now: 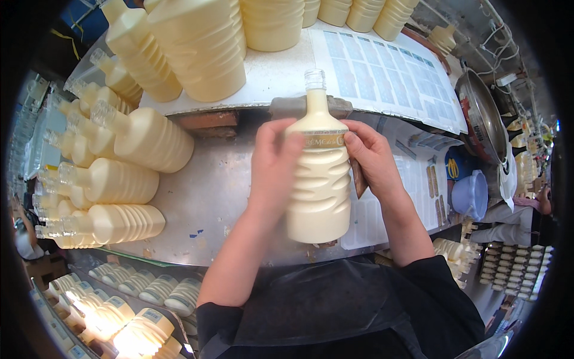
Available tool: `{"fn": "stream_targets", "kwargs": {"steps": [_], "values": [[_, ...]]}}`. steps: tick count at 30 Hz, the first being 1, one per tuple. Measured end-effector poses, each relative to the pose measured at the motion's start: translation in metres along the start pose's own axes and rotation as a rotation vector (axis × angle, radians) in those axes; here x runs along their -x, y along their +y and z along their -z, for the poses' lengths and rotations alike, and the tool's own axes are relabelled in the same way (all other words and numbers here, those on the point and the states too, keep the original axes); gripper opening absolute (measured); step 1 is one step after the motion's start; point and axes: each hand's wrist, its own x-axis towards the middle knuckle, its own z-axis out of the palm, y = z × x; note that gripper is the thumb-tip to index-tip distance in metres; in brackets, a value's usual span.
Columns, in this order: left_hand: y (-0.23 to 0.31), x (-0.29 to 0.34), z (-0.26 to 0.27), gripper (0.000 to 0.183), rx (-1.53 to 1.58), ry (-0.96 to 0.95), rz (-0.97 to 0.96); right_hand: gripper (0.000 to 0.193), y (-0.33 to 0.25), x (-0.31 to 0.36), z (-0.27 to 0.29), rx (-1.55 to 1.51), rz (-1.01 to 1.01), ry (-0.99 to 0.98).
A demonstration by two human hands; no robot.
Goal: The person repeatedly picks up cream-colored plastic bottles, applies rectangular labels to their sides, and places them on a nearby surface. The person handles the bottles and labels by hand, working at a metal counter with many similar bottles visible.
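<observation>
A cream-coloured bottle [318,197] with a ribbed body and a clear threaded neck stands upright between my hands, over the metal table. Across its shoulder runs a gold label band [323,139] with print on it. My left hand [275,161], blurred, closes around the bottle's left side, its thumb by the label. At the other side my right hand [372,152] grips, its thumb pressing on the label's right end and its fingers behind. Below that thumb a flat brown piece [359,178] hangs next to the bottle; its kind I cannot make out.
Several cream bottles lie stacked at the left [149,139]; others stand on the white shelf [281,72] ahead. Label sheets [382,75] lie on that shelf, with more sheets [368,224] beneath my right arm. A lilac bucket [469,194] and a large pan [481,113] are at the right.
</observation>
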Motion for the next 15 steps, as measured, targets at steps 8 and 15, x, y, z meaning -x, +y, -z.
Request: {"fn": "stream_targets", "kwargs": {"steps": [8,15], "values": [[0.006,0.002,0.001,0.035,0.243,0.032,0.168,0.036,-0.022,0.013,0.016,0.323,0.061,0.149],[0.020,0.010,-0.009,0.048,0.548,0.059,0.282,0.023,-0.042,0.029,-0.021,0.921,0.926,0.259]]}}
